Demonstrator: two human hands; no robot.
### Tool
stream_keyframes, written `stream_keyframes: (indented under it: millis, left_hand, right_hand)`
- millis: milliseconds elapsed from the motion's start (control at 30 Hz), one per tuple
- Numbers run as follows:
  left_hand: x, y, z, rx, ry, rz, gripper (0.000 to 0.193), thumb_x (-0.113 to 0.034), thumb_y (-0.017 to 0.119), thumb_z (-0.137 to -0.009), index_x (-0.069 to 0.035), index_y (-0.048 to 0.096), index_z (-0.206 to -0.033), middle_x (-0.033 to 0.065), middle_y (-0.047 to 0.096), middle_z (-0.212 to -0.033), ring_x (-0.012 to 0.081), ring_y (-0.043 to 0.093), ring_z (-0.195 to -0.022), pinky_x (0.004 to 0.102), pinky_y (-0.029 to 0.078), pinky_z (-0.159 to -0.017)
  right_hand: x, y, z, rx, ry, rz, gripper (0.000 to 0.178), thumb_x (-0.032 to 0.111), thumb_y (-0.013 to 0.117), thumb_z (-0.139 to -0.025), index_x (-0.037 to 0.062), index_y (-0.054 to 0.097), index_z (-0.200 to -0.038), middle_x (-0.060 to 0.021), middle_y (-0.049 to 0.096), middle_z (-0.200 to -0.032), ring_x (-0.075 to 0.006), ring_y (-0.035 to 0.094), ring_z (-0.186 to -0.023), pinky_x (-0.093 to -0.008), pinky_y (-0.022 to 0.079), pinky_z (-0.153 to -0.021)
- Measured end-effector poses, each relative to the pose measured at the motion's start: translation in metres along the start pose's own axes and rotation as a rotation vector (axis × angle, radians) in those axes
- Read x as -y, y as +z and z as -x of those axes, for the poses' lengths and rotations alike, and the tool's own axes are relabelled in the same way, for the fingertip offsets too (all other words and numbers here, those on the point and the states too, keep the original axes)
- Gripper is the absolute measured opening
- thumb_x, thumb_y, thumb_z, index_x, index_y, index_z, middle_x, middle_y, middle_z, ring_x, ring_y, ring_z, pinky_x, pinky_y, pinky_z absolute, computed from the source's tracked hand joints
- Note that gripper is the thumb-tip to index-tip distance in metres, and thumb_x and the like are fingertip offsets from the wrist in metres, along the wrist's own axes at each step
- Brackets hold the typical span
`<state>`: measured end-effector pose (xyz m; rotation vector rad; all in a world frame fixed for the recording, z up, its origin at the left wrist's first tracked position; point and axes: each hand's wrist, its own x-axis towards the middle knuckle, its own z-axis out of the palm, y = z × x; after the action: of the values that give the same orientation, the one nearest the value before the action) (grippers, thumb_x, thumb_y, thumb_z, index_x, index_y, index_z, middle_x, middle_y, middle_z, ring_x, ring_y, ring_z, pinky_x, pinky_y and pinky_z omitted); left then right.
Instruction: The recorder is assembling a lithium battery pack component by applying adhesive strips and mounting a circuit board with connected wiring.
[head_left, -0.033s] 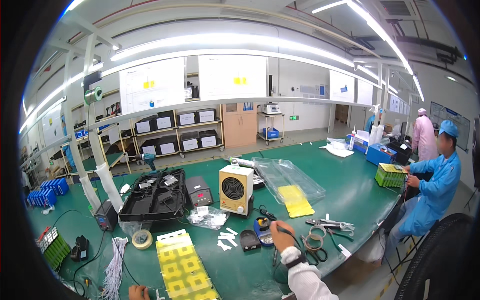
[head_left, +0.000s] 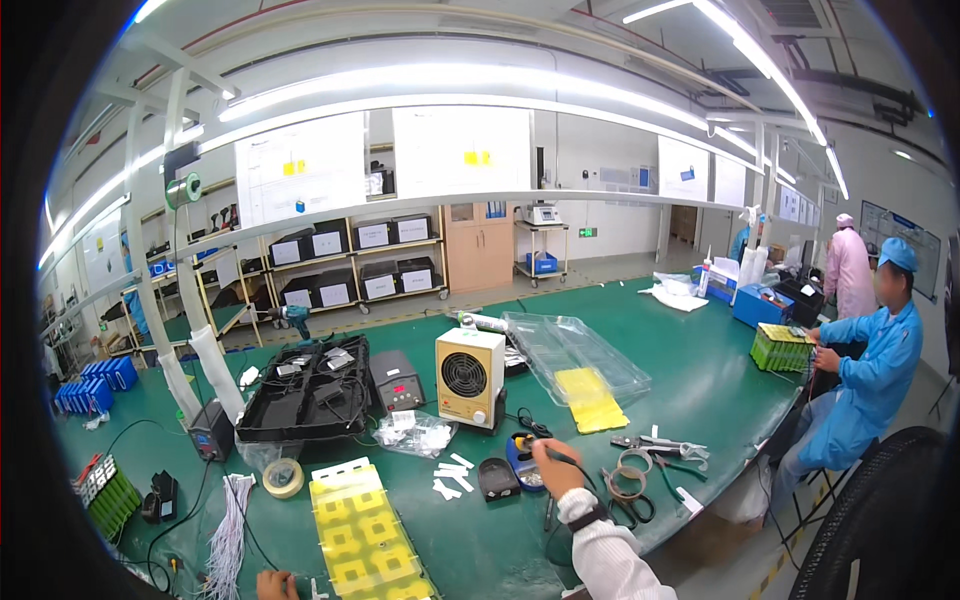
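Observation:
My right hand (head_left: 562, 474), in a white sleeve with a dark wristband, is closed round the dark handle of a soldering iron (head_left: 563, 456). The iron's front end is at the blue soldering iron stand (head_left: 524, 464), and its cord trails back past the hand. At the lower edge, my left hand (head_left: 275, 585) shows only curled fingers; whatever they hold is hidden. A thin dark cable (head_left: 258, 540) runs down towards them. Just right of that hand lies a battery pack (head_left: 368, 530) covered with a yellow sheet with square cut-outs.
Scissors (head_left: 632, 512), tape rings (head_left: 628, 476) and pliers (head_left: 686, 474) lie right of my right hand. Beyond stand a cream fan unit (head_left: 468, 378), a soldering station (head_left: 397, 380) and a black tray (head_left: 305, 400). White wires (head_left: 230, 535) lie left. A co-worker (head_left: 868, 350) sits at right.
My right hand has shifted slightly left with the soldering iron, closer over the stand. My left hand looks unmoved.

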<state>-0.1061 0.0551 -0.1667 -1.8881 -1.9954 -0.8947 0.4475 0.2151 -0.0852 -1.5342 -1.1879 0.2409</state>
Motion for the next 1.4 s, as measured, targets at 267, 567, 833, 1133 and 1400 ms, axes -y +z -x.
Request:
stream_keyframes:
  millis: [267,567,833,1133,1400]
  left_hand:
    - [0.021,0.026,-0.041,-0.124,-0.204,-0.089,0.016,-0.016,0.071,-0.077,-0.004,0.061,-0.075,0.0144,0.061,-0.072,0.0374,0.060,-0.070,0.0491,0.044,-0.064]
    - [0.040,0.067,-0.085,-0.010,-0.408,-0.047,0.057,-0.024,0.076,-0.078,0.000,0.061,-0.127,0.0135,0.068,-0.071,0.0332,0.067,-0.070,0.0445,0.052,-0.070]
    - [-0.049,-0.008,-0.038,-0.089,-0.595,0.046,0.042,-0.025,0.066,-0.093,0.002,0.061,-0.124,0.0230,0.067,-0.107,0.0372,0.062,-0.097,0.0435,0.048,-0.084]
    - [-0.063,0.003,0.042,0.016,-0.238,-0.166,0.065,-0.027,0.074,-0.083,0.003,0.050,-0.136,0.0283,0.055,-0.125,0.0478,0.047,-0.116,0.0585,0.029,-0.102]
    - [-0.079,-0.009,0.030,-0.228,-0.150,-0.282,0.045,-0.020,0.073,-0.083,0.001,0.061,-0.122,0.0200,0.064,-0.108,0.0356,0.060,-0.102,0.0436,0.045,-0.088]
  right_hand:
    - [0.016,0.002,0.121,0.795,0.050,-0.352,0.022,0.019,0.063,-0.092,0.0018,0.068,-0.105,-0.0125,0.070,-0.092,-0.0260,0.065,-0.075,-0.0368,0.051,-0.063]
    - [0.005,0.029,0.147,0.573,-0.231,-0.103,0.026,0.027,0.060,-0.091,0.0030,0.069,-0.093,-0.0191,0.069,-0.092,-0.0409,0.065,-0.085,-0.0480,0.051,-0.074]
    - [0.006,0.030,0.146,0.663,-0.215,-0.110,0.026,0.027,0.060,-0.092,0.0019,0.068,-0.091,-0.0204,0.068,-0.091,-0.0418,0.064,-0.085,-0.0485,0.051,-0.074]
    - [0.041,0.059,0.083,0.546,-0.541,0.440,0.017,0.023,0.064,-0.087,0.0075,0.069,-0.091,-0.0081,0.071,-0.089,-0.0276,0.064,-0.085,-0.0396,0.051,-0.069]
    - [0.012,0.165,0.042,0.557,-0.559,0.667,0.024,0.034,0.071,-0.081,0.0095,0.075,-0.083,-0.0120,0.072,-0.084,-0.0310,0.067,-0.088,-0.0442,0.052,-0.073]
